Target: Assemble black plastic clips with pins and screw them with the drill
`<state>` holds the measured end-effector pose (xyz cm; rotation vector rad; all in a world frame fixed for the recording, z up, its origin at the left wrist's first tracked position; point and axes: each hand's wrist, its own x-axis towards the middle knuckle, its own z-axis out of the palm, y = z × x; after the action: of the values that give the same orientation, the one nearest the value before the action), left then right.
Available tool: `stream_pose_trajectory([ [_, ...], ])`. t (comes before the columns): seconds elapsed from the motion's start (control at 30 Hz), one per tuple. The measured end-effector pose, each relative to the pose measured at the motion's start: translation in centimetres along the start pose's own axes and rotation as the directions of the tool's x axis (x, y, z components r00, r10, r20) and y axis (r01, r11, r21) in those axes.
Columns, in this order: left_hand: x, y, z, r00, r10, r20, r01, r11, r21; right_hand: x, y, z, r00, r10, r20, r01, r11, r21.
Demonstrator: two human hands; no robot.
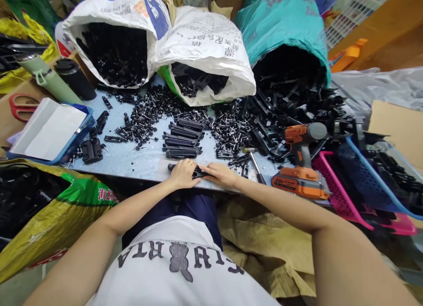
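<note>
At the table's front edge, my left hand [183, 174] is closed over a long black plastic part [198, 172], whose far left end shows beyond the fingers. My right hand [220, 174] grips the right end of the same part, fingertips close to the left hand. Much of the part is hidden under both hands. Just behind them lies a row of similar long black plastic assemblies [182, 141], side by side. A hammer [256, 166] rests to the right of my right hand, its handle toward the edge.
An orange cordless drill [300, 165] stands at right, beside a pink basket [333, 187] and a blue basket [370, 178]. Small black pieces with metal pins [148, 112] are heaped behind. White sacks [205, 42] and a teal sack [284, 24] gape toward me. A blue tray [84, 125] sits left.
</note>
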<state>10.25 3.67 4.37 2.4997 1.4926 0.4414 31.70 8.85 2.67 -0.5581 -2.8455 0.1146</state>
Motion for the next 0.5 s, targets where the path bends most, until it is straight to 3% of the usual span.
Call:
stream_pose_trajectory([
  [0.1, -0.3, -0.3, -0.6, 0.998, 0.037, 0.045, -0.039, 0.999, 0.029, 0.0, 0.5, -0.5, 0.999, -0.008, 0.041, 0.010, 1.000, -0.027],
  [0.23, -1.1, -1.0, -1.4, 0.989, 0.113, 0.098, -0.127, 0.981, 0.148, -0.6, 0.3, -0.9, 0.977, 0.214, -0.006, -0.209, 0.948, -0.239],
  [0.3, -1.4, -1.6, -1.6, 0.987, 0.127, 0.098, -0.142, 0.977, 0.161, -0.9, -0.1, -0.8, 0.965, 0.261, -0.026, -0.257, 0.920, -0.295],
  [0.43, -2.2, -2.5, -1.7, 0.978, 0.209, 0.018, -0.210, 0.972, 0.107, -1.1, -1.0, -0.5, 0.962, 0.268, -0.045, -0.268, 0.911, -0.312],
  [0.5, -3.3, -3.0, -1.6, 0.982, 0.169, -0.084, -0.160, 0.982, 0.101, -1.2, -1.3, -0.4, 0.961, 0.273, -0.045, -0.273, 0.909, -0.316],
])
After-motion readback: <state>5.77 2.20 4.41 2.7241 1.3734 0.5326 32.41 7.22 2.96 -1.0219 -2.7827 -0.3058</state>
